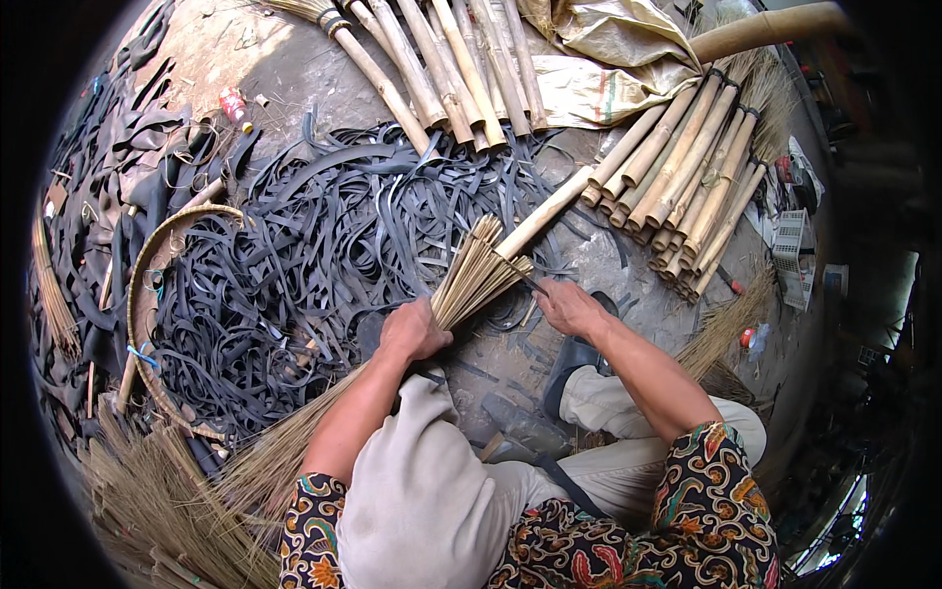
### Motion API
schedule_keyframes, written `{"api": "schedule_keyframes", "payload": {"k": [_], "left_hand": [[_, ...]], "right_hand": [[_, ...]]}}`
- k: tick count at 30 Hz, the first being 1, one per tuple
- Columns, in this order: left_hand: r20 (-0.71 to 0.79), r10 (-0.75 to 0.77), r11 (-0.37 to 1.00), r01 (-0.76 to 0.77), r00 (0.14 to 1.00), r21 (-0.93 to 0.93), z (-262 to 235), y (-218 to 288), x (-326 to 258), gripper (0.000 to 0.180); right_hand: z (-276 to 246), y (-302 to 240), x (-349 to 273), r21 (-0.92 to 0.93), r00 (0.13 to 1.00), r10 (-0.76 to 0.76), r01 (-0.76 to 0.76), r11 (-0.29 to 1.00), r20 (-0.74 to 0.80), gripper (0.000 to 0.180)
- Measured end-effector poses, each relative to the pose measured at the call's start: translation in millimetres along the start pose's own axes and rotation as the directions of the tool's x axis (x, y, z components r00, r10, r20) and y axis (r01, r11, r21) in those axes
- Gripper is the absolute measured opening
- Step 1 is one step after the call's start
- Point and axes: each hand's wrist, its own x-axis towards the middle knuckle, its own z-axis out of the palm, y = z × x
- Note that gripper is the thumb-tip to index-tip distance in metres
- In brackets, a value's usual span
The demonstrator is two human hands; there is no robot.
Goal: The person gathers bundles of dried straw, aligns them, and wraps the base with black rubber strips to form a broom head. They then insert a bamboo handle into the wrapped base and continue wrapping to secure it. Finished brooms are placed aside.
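Observation:
My left hand (414, 332) grips a bundle of thin straw sticks (475, 277) that fans around the end of a pale bamboo handle (546, 211). The bundle's long bristles (285, 442) run down past my left forearm to the lower left. My right hand (567, 306) sits just right of the bundle's bound end, fingers pinching a thin dark rubber strip (535, 285) next to the sticks. My knees in light trousers are below both hands.
A big heap of black rubber strips (324, 236) covers the ground ahead and to the left. Bamboo handles lie stacked at top centre (451, 59) and right (687, 167). A curved woven tray rim (147, 294), loose straw (147, 501) and yellowish sacking (608, 59) lie around.

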Motion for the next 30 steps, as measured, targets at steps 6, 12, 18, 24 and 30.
{"api": "schedule_keyframes", "payload": {"k": [6, 12, 18, 24, 30], "left_hand": [[-0.007, 0.005, 1.0, -0.005, 1.0, -0.007, -0.5, 0.6, 0.2, 0.062], [-0.052, 0.001, 1.0, -0.001, 0.999, -0.009, 1.5, 2.0, 1.1, 0.058], [-0.015, 0.083, 0.993, -0.084, 0.996, -0.087, 3.0, -11.3, 9.9, 0.057], [0.109, 0.219, 0.937, -0.178, 0.97, -0.299, 7.4, -26.3, 23.7, 0.062], [0.088, 0.2, 0.946, -0.169, 0.976, -0.277, 18.8, -23.9, 27.1, 0.063]], "right_hand": [[-2.5, -16.2, -10.0, 0.226, 0.975, 0.129, -0.086, 0.97, -0.182, 0.031], [9.2, -26.3, -16.1, 0.223, 0.972, 0.185, -0.15, 0.963, -0.144, 0.03], [5.6, -24.4, -17.7, -0.026, 0.998, 0.002, -0.003, 1.0, -0.069, 0.029], [-1.9, -11.4, -21.8, 0.067, 0.995, 0.077, -0.073, 0.995, -0.065, 0.032], [18.2, -13.2, -35.0, 0.189, 0.978, 0.175, -0.152, 0.97, -0.116, 0.026]]}}
